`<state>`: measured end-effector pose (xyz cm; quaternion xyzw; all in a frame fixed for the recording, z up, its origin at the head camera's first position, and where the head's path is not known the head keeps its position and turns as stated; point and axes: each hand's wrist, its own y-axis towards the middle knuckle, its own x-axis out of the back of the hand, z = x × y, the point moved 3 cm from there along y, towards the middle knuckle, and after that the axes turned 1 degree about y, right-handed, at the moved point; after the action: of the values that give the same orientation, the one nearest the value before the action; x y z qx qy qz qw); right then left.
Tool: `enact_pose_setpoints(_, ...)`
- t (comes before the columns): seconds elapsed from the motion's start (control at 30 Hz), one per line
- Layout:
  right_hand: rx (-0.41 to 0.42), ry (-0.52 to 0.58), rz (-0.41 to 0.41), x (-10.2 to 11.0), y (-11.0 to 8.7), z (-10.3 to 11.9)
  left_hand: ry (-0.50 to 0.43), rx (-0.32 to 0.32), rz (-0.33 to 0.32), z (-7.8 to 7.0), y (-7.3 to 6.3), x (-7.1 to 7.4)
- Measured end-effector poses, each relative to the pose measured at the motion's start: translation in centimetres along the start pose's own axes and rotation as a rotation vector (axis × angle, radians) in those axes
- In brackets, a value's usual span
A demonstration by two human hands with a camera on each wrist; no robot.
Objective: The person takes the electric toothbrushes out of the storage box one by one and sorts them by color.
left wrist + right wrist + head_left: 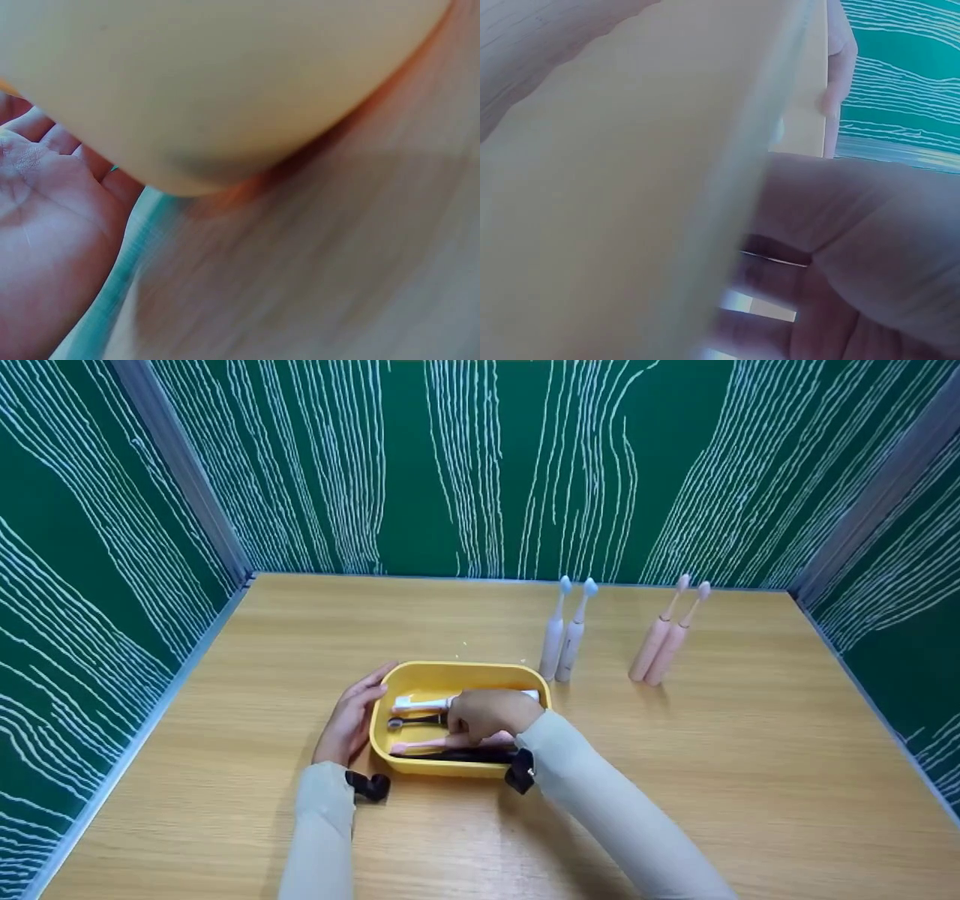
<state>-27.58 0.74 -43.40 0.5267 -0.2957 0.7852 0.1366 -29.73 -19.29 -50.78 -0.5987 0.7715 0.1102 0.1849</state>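
My right hand (491,712) reaches down into a yellow bin (461,767), fingers bent over a black electric toothbrush (416,721); I cannot tell whether they pinch it. A white electric toothbrush (421,705) lies beyond that one, partly covered by the hand. Nearer me in the bin are a pink electric toothbrush (420,745) and a long black handle (469,755). My left hand (349,720) rests against the bin's left end, thumb at the rim. In the left wrist view, its palm (52,225) faces the bin's outer wall (225,90), fingers extended behind it.
Two pale lilac toothbrushes (571,649) with blue heads stand upright just beyond the bin's right end. Farther right stand two pink toothbrushes (667,652), side by side. Green panels (405,472) with white lines enclose the wooden table (750,750) at the back and sides.
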Motion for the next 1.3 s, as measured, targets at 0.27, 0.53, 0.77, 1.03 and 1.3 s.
enact_pose_setpoints(0.27, -0.041, 0.044, 0.014, -0.1, 0.0, -0.2, -0.009, 0.004, -0.011, 0.1, 0.1, 0.1)
enact_pose_setpoints(0.53, -0.086, 0.063, 0.027, -0.2, -0.1, -0.5, -0.009, -0.007, -0.013, 0.2, 0.0, 0.2)
enact_pose_setpoints(0.77, -0.078, 0.081, 0.021, -0.1, -0.2, -0.6, -0.007, -0.006, -0.015, 0.2, 0.2, 0.2)
enact_pose_setpoints(1.03, -0.053, 0.082, 0.012, 0.1, -0.6, -0.7, 0.005, -0.014, -0.013, 0.2, 0.1, 0.2)
enact_pose_setpoints(1.3, -0.094, 0.136, 0.005, 0.2, -1.0, -0.8, 0.004, -0.019, -0.032, 0.2, 0.1, 0.2)
